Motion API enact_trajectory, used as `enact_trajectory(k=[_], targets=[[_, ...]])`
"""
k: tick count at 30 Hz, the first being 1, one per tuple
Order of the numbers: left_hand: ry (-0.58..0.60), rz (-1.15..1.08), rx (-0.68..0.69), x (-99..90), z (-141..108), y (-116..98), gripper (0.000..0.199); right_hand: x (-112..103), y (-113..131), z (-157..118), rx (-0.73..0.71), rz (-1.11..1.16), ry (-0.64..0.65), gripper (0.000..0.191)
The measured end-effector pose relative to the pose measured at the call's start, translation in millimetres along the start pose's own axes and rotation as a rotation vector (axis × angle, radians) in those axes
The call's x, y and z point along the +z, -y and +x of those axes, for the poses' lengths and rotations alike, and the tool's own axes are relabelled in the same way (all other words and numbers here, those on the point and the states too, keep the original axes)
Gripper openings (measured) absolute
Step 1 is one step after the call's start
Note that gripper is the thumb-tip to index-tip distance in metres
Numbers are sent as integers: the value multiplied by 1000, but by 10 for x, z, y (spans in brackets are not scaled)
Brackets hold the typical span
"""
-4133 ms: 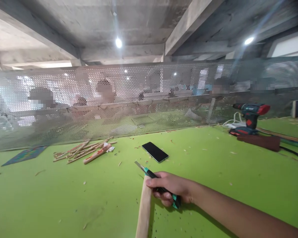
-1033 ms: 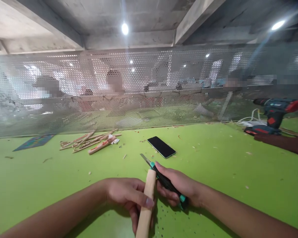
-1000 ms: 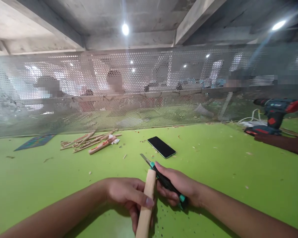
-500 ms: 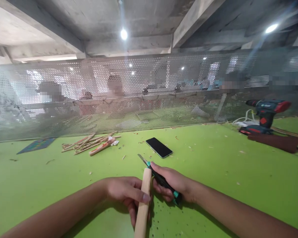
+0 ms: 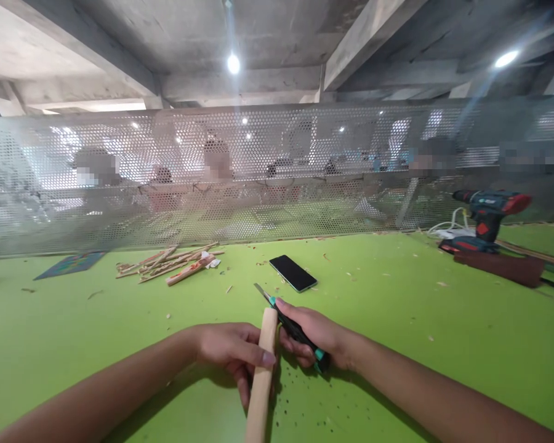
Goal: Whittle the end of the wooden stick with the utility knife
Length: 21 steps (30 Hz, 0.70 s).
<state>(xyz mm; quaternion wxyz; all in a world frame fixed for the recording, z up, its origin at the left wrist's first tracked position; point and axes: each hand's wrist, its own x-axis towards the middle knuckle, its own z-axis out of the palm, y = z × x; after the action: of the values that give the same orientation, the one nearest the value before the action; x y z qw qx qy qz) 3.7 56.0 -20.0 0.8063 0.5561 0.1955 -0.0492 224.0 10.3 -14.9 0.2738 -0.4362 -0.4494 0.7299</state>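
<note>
My left hand [image 5: 235, 354] is closed round a pale wooden stick [image 5: 260, 394], its thumb lying across the top face. The stick runs from the bottom edge up to a blunt upper end. Close beside that end, my right hand [image 5: 311, 335] grips a black and teal utility knife [image 5: 297, 332]. Its blade is out and points up and left, beyond the stick's end. Whether the knife touches the wood I cannot tell. A black phone [image 5: 293, 272] lies flat on the green table [image 5: 373, 320] beyond the knife.
Thin wooden sticks [image 5: 159, 264] lie piled at the back left, near a patterned sheet [image 5: 70, 264]. A cordless drill [image 5: 488, 215] stands at the right by a dark red block [image 5: 501, 266]. Behind the table runs a perforated metal screen [image 5: 258, 209], with people beyond it.
Both hands, with the stick and the knife, appear slightly farther left and higher. The view has shifted a little; both grips look the same.
</note>
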Motion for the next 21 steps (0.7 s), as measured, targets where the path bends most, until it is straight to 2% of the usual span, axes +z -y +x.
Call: enact_trajectory(k=[13,21], targets=[[-41,14,-2,48,-9,-36,52,-5,26,-26,23,-6,11,76],[-44,30,14,73,-10,-17,47,8,16,-52,1,6,-4,73]])
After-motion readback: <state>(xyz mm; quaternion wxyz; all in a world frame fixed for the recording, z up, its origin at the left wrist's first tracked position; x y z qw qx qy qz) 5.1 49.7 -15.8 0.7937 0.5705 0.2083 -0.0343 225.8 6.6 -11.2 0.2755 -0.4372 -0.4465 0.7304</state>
